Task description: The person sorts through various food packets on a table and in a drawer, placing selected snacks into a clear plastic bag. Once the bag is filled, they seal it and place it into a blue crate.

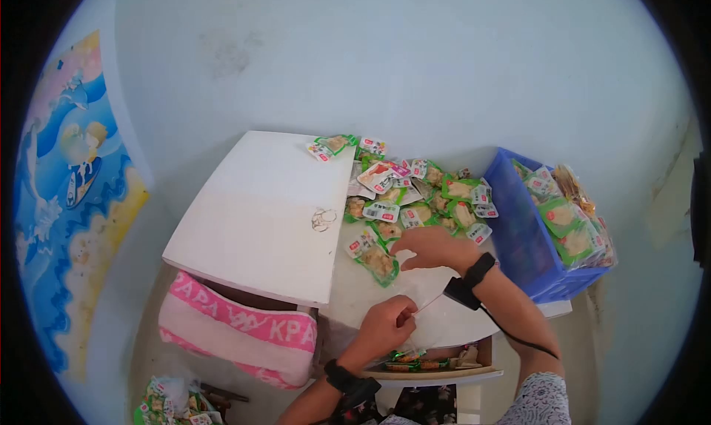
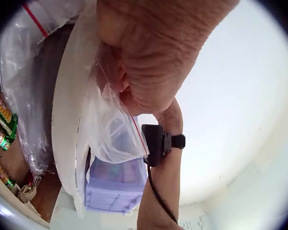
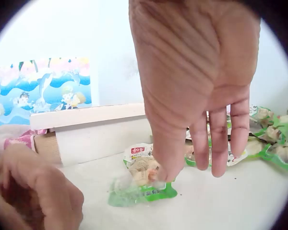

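Note:
My left hand [image 1: 386, 325] pinches a clear zip bag [image 2: 116, 141] with a red seal line, which hangs below the curled fingers in the left wrist view. My right hand [image 1: 437, 248] reaches over the white tabletop with its fingers extended and pointing down, as the right wrist view [image 3: 197, 91] shows. Close to its thumb lies a clear and green snack packet [image 1: 376, 260] with pale pieces inside. Behind that hand, a pile of similar packets [image 1: 415, 216] spreads toward the wall.
A blue crate [image 1: 511, 228] full of packets stands at the right. At the left is a raised white panel [image 1: 259, 203], with a pink towel [image 1: 237, 332] below it. An open drawer [image 1: 485, 353] holds small green wrappers at the front. More packets [image 1: 178, 403] sit low at the left.

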`<state>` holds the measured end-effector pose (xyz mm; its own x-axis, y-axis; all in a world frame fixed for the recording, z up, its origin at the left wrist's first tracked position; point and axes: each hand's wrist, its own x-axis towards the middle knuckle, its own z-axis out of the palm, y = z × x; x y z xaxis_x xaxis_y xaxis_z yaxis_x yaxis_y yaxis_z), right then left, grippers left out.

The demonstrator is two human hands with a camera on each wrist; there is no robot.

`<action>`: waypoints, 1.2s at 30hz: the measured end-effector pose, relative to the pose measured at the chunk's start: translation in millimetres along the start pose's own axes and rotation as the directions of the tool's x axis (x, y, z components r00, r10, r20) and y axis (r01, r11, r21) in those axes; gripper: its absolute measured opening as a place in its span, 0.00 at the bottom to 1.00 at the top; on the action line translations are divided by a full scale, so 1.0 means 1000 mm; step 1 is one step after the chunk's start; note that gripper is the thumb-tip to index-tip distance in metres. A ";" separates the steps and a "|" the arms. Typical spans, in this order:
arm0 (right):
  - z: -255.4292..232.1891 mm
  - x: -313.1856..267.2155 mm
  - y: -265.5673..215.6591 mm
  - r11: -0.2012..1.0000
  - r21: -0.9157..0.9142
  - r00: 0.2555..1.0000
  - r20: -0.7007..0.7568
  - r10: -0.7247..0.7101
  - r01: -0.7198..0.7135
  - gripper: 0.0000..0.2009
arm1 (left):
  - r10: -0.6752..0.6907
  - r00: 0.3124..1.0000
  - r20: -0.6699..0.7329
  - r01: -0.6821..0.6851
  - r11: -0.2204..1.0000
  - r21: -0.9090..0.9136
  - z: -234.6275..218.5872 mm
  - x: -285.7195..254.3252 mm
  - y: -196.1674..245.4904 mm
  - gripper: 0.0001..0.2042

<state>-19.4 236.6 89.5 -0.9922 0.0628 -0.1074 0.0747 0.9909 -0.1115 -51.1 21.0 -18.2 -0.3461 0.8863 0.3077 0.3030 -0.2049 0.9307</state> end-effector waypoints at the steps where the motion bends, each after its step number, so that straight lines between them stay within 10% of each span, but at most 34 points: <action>1: -0.004 -0.002 0.004 1.000 -0.014 1.000 0.015 0.011 -0.010 0.17 | -0.009 1.000 0.010 0.009 1.000 0.004 0.000 0.000 0.000 0.09; 16: 0.021 0.126 -0.004 0.962 -0.272 0.973 -0.221 -0.069 0.006 0.19 | -0.011 0.999 0.032 0.009 0.998 0.064 0.001 -0.001 0.002 0.08; 25: 0.025 0.080 0.018 0.997 0.020 0.991 -0.115 0.070 -0.068 0.22 | 0.013 1.000 0.015 -0.014 0.994 0.104 0.001 -0.002 0.007 0.07; 36: 0.034 -0.064 0.048 0.979 -0.065 0.981 0.010 0.193 -0.192 0.19 | -0.040 0.999 -0.006 0.040 0.996 0.080 0.004 -0.002 0.000 0.06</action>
<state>51.1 275.7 57.3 -0.9580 0.2520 -0.1369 0.2576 0.9659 -0.0245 -46.6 20.9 -19.9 -0.3634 0.8910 0.2720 0.3592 -0.1354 0.9234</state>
